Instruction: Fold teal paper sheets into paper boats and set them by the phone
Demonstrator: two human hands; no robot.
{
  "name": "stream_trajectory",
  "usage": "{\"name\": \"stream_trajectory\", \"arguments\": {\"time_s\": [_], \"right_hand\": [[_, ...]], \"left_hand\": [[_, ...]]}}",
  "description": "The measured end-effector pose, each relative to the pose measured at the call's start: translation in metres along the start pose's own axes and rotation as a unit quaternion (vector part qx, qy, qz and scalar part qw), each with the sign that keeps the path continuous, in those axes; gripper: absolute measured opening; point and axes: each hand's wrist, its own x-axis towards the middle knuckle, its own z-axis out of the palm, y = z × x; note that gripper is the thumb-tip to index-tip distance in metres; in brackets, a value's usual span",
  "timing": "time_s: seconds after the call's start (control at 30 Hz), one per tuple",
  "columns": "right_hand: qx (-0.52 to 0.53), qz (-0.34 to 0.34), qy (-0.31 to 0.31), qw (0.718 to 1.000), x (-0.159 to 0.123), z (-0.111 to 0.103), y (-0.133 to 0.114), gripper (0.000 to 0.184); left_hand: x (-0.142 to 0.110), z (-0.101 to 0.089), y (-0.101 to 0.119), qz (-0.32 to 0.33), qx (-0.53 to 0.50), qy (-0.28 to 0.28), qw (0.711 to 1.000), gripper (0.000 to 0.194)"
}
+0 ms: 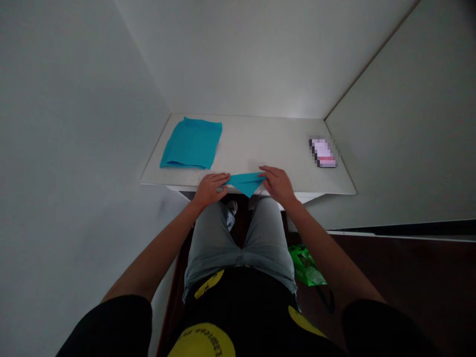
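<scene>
Along the near edge of the white table (260, 141), in the head view, a small blue piece (246, 182) of thin, cloth-like material lies between the person's two hands. Its long axis runs from side to side, roughly in line with that edge, and a pointed part reaches past the edge toward the person's lap. The left hand (211, 190) is at its left end, the right hand (278, 185) at its right end; both touch it, so neither is clearly nearer. From the left hand the piece lies to the right, and from the right hand to the left. The right hand's fingertips look pinched together on their end, with the index finger stretched out above. The left hand's fingers lie together over the other end; whether its thumb closes underneath, I cannot tell.

Toward the far left corner lies a larger blue piece (193, 144), spread flat in layers, its lower side just beyond the left hand. Near the right edge lies a phone (323, 152), blurred into blocks, well apart from the right hand. Below the table, a green bag (307, 267) sits right of the person's jeans (208, 243).
</scene>
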Motion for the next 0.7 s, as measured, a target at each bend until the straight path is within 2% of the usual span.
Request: {"name": "stream_trajectory", "arguments": {"time_s": [0.13, 0.23, 0.33, 0.53, 0.7], "right_hand": [[0.025, -0.017, -0.052, 0.998, 0.01, 0.045, -0.072, 0.057], [0.023, -0.011, -0.072, 0.997, 0.011, 0.067, -0.093, 0.068], [0.021, 0.003, -0.064, 0.998, 0.001, 0.066, -0.075, 0.073], [-0.018, 0.047, -0.054, 0.997, -0.033, 0.033, -0.009, 0.084], [-0.066, 0.054, -0.026, 0.996, -0.042, 0.027, 0.002, 0.093]], "left_hand": [[-0.006, 0.002, 0.0, 0.005, -0.002, -0.011, 1.0, 0.048], [-0.009, 0.002, -0.004, 0.022, -0.007, -0.021, 1.0, 0.053], [-0.01, 0.004, -0.007, 0.027, -0.001, -0.021, 0.999, 0.05], [-0.009, 0.012, -0.01, 0.025, -0.009, 0.004, 1.0, 0.041], [-0.01, 0.021, -0.01, -0.005, -0.037, 0.039, 0.999, 0.034]]}}
